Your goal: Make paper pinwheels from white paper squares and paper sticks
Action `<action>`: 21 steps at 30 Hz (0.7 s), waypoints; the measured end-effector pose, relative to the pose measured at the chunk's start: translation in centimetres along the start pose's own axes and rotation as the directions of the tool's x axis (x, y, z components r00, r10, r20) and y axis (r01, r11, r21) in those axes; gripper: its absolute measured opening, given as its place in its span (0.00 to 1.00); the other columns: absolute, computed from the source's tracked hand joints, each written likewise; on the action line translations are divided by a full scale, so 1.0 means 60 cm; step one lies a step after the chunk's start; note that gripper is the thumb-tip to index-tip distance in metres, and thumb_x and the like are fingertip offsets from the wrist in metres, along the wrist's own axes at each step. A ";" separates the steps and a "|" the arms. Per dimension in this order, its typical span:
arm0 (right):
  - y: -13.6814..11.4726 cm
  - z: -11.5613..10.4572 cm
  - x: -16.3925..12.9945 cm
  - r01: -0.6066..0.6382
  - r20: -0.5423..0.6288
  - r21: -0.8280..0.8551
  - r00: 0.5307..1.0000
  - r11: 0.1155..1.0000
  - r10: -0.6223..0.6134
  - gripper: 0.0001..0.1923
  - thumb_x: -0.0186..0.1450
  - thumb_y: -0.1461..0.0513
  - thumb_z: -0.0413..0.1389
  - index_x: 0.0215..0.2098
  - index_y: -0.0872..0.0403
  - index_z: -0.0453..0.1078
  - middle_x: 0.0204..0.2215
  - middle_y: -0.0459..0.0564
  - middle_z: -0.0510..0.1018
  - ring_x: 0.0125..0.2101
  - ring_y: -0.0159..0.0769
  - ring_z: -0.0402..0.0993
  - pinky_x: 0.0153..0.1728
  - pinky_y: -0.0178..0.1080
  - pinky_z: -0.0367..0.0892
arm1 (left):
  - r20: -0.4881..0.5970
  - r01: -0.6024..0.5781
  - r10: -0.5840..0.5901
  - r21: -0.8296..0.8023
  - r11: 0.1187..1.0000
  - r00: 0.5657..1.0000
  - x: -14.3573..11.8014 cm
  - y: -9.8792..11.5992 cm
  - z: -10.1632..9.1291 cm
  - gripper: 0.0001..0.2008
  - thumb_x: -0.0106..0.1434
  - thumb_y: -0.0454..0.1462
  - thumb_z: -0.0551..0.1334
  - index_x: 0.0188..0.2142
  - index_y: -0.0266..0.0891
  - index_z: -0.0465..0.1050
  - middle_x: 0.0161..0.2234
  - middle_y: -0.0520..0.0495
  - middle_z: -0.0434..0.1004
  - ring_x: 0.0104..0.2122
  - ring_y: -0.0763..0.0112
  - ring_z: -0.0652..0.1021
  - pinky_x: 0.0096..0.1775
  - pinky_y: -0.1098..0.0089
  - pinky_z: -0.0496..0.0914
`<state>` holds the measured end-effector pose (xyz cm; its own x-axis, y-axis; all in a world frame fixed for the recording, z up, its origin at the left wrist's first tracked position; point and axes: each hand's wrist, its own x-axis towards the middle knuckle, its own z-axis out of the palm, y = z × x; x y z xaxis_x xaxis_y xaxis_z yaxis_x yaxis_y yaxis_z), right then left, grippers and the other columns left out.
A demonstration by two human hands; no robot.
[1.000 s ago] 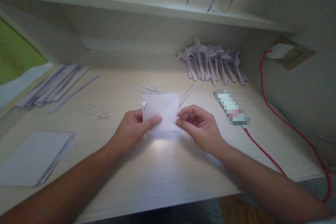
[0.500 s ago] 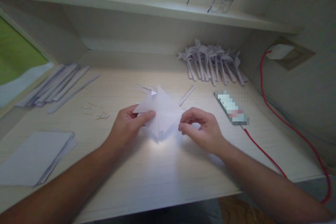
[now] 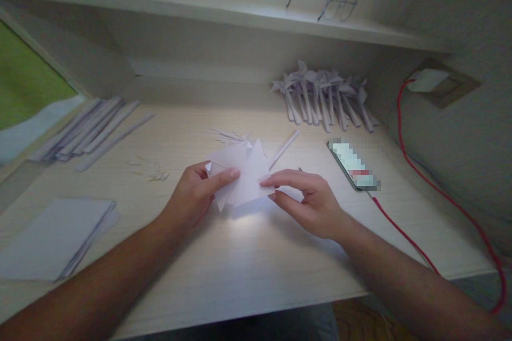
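Note:
A folded white paper piece (image 3: 245, 175) with pointed flaps is held just above the pale wooden desk (image 3: 256, 256) at its middle. My left hand (image 3: 196, 197) pinches the paper's left side between thumb and fingers. My right hand (image 3: 310, 198) grips its right edge, fingers stretched along the paper. Both hands touch the paper at once.
A stack of paper sheets (image 3: 52, 237) lies at the front left, folded strips (image 3: 92, 128) at the back left. A pile of finished paper pinwheels (image 3: 326, 98) sits at the back right. A phone (image 3: 352, 164) with a red cable (image 3: 432, 170) lies right. Glasses (image 3: 332, 2) rest on the shelf.
The paper went from a flat square to a folded, pointed shape. My right hand moved left and closed onto its right edge; my left hand kept its hold.

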<state>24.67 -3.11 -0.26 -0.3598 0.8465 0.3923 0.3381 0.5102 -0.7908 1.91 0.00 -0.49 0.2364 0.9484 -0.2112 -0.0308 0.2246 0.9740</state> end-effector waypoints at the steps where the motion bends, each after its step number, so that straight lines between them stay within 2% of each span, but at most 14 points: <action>1: 0.000 0.002 -0.001 0.002 0.007 -0.009 1.000 1.000 -0.002 0.16 0.67 0.70 0.57 0.49 0.49 0.78 0.45 0.49 0.84 0.45 0.39 0.80 0.49 0.43 0.72 | 0.020 0.005 -0.004 -0.023 1.000 1.000 0.001 -0.001 -0.001 0.17 0.54 0.48 0.71 0.34 0.37 0.78 0.33 0.43 0.84 0.30 0.59 0.82 0.36 0.63 0.76; 3: 0.000 0.006 -0.002 0.002 0.036 -0.012 0.999 1.000 -0.001 0.16 0.68 0.69 0.56 0.51 0.49 0.78 0.45 0.49 0.84 0.45 0.39 0.80 0.48 0.43 0.73 | 0.050 0.020 -0.017 -0.053 0.998 0.999 0.001 -0.003 -0.003 0.17 0.53 0.47 0.72 0.37 0.37 0.79 0.35 0.43 0.85 0.33 0.59 0.82 0.37 0.64 0.75; 7: -0.001 0.009 -0.002 0.014 0.077 0.007 0.997 1.000 -0.014 0.14 0.70 0.68 0.56 0.50 0.50 0.78 0.43 0.49 0.84 0.43 0.38 0.80 0.46 0.42 0.73 | 0.038 -0.003 0.001 0.051 0.999 0.999 0.000 0.000 -0.005 0.16 0.55 0.47 0.72 0.37 0.38 0.80 0.35 0.46 0.85 0.32 0.60 0.81 0.35 0.67 0.74; 14: -0.005 0.010 0.000 -0.008 0.072 0.057 0.997 0.998 0.003 0.08 0.70 0.65 0.59 0.45 0.51 0.79 0.39 0.49 0.85 0.40 0.37 0.80 0.44 0.40 0.73 | 0.028 -0.013 0.010 0.102 0.995 1.000 -0.004 0.010 -0.002 0.13 0.53 0.46 0.72 0.33 0.39 0.81 0.31 0.47 0.84 0.29 0.63 0.79 0.33 0.69 0.72; 21: -0.005 0.014 -0.001 -0.092 0.035 0.070 0.995 0.993 0.090 0.06 0.69 0.64 0.61 0.43 0.52 0.79 0.38 0.48 0.84 0.38 0.35 0.80 0.41 0.39 0.73 | 0.010 0.013 -0.014 0.136 0.991 1.000 -0.007 0.011 -0.001 0.13 0.53 0.46 0.72 0.33 0.38 0.81 0.30 0.47 0.84 0.28 0.63 0.79 0.31 0.69 0.72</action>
<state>23.87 -3.41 -0.45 -0.3582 0.8832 0.3029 0.3082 0.4181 -0.8546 1.71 -0.25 0.24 0.2461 0.9429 -0.2244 0.1043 0.2044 0.9733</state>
